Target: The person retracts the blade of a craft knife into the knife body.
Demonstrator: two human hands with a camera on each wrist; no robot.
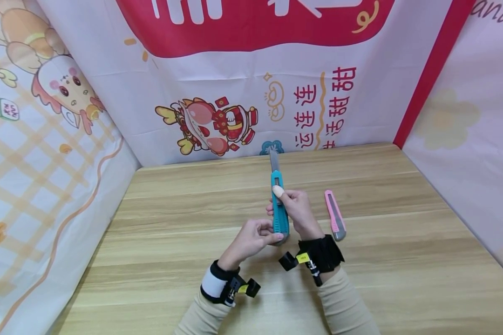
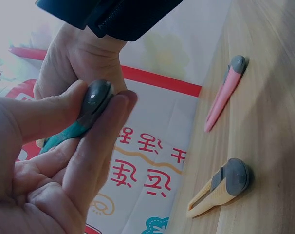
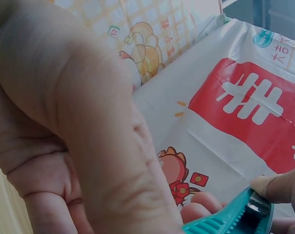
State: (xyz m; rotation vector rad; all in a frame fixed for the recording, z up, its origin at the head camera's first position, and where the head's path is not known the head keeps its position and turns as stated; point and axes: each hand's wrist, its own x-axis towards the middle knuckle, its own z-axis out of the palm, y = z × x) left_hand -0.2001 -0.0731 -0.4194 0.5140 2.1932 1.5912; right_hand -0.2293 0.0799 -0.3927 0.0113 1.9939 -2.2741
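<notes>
In the head view, both hands hold a teal utility knife [image 1: 280, 218] above the table, its long metal blade [image 1: 274, 159] out and pointing at the back wall. My left hand [image 1: 251, 238] pinches the grey rear end between thumb and fingers. Further forward, my right hand [image 1: 298, 211] grips the body, its thumb lying over the slider [image 3: 258, 204]. A pink utility knife [image 1: 334, 214] with a grey end lies on the table, right of the right hand. The left wrist view also shows a beige utility knife [image 2: 218, 187] on the table; in the head view it is not visible.
The wood-grain table [image 1: 159, 260] meets a printed white cloth [image 1: 218, 70] at the back, close beyond the blade tip. More printed cloth hangs along the left [image 1: 58, 153] and right [image 1: 452, 139] sides. Each wrist wears a black strap with a small camera.
</notes>
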